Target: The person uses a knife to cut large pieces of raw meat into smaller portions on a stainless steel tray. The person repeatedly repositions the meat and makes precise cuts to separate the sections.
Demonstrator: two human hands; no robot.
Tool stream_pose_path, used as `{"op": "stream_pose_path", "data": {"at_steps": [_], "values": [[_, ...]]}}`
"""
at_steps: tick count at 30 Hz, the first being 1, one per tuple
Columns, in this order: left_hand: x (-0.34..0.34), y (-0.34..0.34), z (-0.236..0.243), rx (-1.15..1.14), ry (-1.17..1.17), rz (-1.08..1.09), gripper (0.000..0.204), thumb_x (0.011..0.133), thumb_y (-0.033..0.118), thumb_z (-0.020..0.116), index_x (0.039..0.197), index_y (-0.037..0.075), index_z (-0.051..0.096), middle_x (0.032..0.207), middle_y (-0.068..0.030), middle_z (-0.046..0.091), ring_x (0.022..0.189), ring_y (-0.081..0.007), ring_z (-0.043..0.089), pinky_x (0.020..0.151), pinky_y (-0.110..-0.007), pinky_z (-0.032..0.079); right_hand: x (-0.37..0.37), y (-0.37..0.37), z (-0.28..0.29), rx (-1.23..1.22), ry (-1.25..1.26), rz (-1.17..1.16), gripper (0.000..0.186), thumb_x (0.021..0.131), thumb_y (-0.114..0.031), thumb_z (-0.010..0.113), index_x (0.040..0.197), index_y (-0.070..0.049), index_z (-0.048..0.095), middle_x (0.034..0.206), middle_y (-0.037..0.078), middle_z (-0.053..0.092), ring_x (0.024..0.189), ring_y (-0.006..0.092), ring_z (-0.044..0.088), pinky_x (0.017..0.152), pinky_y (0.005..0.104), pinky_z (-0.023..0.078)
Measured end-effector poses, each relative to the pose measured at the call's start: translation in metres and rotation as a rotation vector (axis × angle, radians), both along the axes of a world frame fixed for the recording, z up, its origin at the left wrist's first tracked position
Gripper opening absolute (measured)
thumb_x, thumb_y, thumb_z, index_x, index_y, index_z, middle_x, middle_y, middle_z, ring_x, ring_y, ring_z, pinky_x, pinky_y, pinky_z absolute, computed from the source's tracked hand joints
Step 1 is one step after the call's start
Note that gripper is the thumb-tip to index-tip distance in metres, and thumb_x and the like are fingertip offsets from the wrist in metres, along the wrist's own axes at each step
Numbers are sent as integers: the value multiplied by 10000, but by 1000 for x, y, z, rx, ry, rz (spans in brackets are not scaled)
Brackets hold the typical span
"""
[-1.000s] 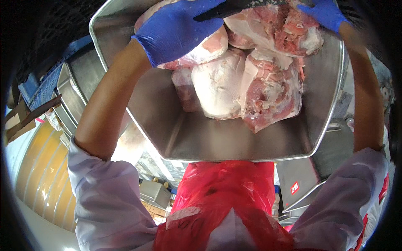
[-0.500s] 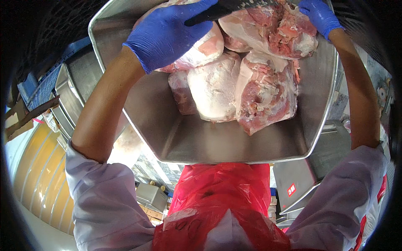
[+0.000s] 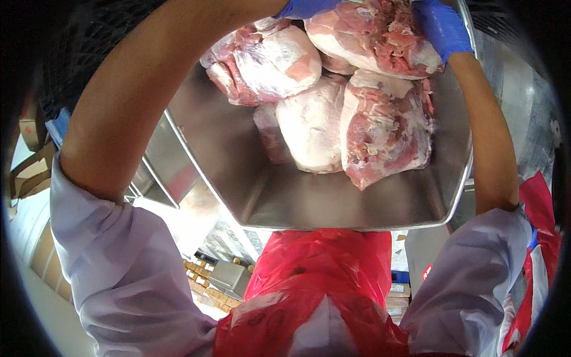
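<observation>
Several large cuts of raw meat lie in a deep metal tub (image 3: 333, 208) in front of me. My right hand (image 3: 441, 30), blue-gloved, is closed against the far right end of a cut of meat (image 3: 369, 44); its fingertips are partly hidden. My left hand (image 3: 309, 7), also in a blue glove, is cut off by the upper edge above the same cut, so its fingers do not show. A pale cut (image 3: 270, 62) sits at the far left. Nearer are another pale cut (image 3: 312, 128) and a ragged red one (image 3: 386, 128).
Metal bins (image 3: 163, 157) stand left of the tub. Beyond the tub's near rim, brown boxes (image 3: 208, 288) and a grey metal container (image 3: 229, 278) show low down. At the right edge is red and white clothing (image 3: 541, 232), seemingly another person's.
My left hand has moved farther away and mostly out of the picture; the dark object beside it no longer shows. My right hand and the far cut have shifted slightly left.
</observation>
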State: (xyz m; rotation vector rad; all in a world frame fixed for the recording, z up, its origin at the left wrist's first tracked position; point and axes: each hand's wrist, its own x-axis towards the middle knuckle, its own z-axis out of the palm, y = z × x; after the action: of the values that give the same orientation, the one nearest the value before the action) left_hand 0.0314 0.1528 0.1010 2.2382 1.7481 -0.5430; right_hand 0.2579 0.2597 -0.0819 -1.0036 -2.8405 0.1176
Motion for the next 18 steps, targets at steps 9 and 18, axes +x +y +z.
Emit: {"op": "stream_pose_path", "data": {"at_steps": [9,18], "values": [[-51,-82,-136,-231,-1379,636,364,947,215,497,1300,152,560,1009,-153,654,891,-169,621,711,-291,505,3,-5,-2,85,36,62,100,747,-123,568,696,-66,632,739,168,604,666,343,610,615,450,482],[-16,-142,-142,-6,-1376,1362,462,942,253,596,1355,64,508,739,30,566,585,-41,469,470,-204,384,-25,-2,20,-271,-59,-208,284,832,-304,607,754,-33,638,820,185,611,735,385,600,710,483,487]]}}
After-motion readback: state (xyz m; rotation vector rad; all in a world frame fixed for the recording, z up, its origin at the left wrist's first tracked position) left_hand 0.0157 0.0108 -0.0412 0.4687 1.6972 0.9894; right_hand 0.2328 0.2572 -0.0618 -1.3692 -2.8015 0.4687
